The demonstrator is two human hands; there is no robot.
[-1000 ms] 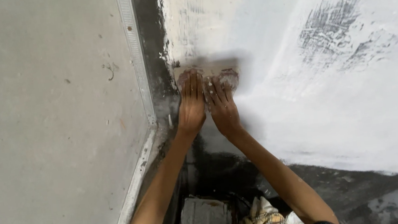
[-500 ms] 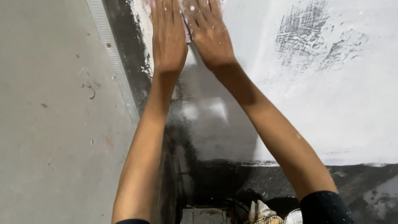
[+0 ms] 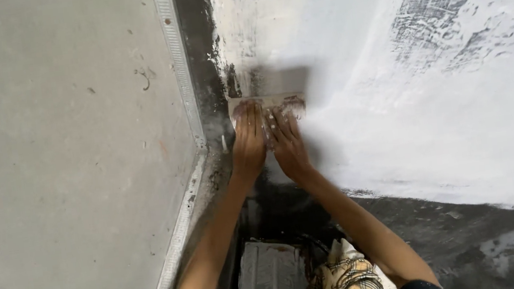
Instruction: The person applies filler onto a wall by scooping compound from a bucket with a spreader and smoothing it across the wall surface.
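Both hands press a flat putty scraper (image 3: 269, 91) against a dark wall coated with white putty (image 3: 408, 100). My left hand (image 3: 249, 140) and my right hand (image 3: 285, 141) lie side by side on the scraper's lower edge, fingers flat and smeared with white. The grey blade (image 3: 275, 82) shows above the fingertips, next to a dark bare strip near the corner (image 3: 199, 73).
A grey plastered wall (image 3: 57, 162) meets the coated wall at a metal corner bead (image 3: 175, 56). Below the arms lie a grey block (image 3: 268, 280) and a checked cloth (image 3: 342, 281). A scraped dark patch (image 3: 437, 11) marks the white coat at upper right.
Both hands with the scraper went up the wall, then came back down to about the earlier height beside the corner.
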